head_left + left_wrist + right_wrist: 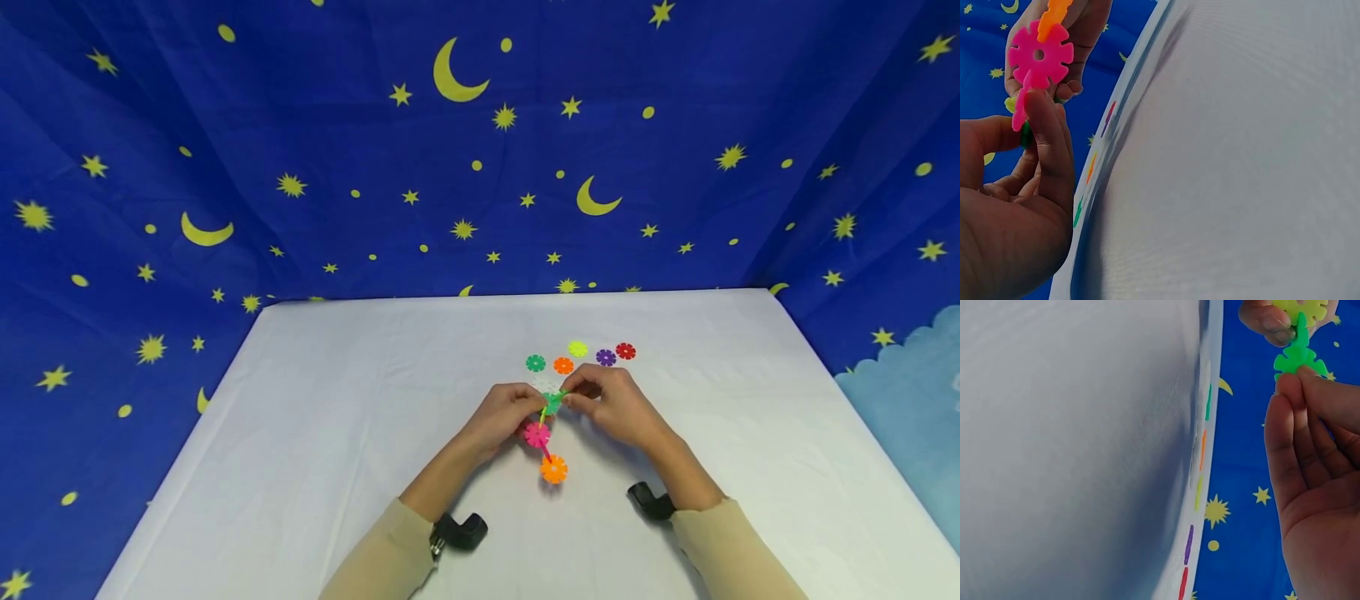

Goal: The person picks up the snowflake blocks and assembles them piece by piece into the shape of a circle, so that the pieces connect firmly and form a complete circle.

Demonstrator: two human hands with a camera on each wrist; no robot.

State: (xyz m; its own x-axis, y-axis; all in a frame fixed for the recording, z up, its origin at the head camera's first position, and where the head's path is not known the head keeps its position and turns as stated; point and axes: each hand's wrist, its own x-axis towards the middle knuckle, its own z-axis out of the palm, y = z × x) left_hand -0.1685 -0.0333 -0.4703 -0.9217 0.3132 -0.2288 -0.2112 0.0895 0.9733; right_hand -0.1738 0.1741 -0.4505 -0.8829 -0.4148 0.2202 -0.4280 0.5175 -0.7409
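Note:
A chain of notched plastic interlocking discs hangs between both hands above the table. Its low end is an orange disc (553, 469), joined to pink discs (537, 434), then a yellow disc (1315, 310) and green discs (1296, 360). My left hand (497, 422) pinches the upper part of the chain between thumb and fingers, beside a pink disc (1019, 114) standing edge-on. With thumb and index finger, my right hand (617, 406) grips the bright green disc at the top end. The fingertips hide part of the joints there.
Beyond the hands, loose discs lie flat on the white table (300, 467): a green disc (536, 363), an orange disc (563, 366), a yellow disc (577, 349), a purple disc (606, 357) and a red disc (626, 351). Blue starry cloth (420, 167) stands behind.

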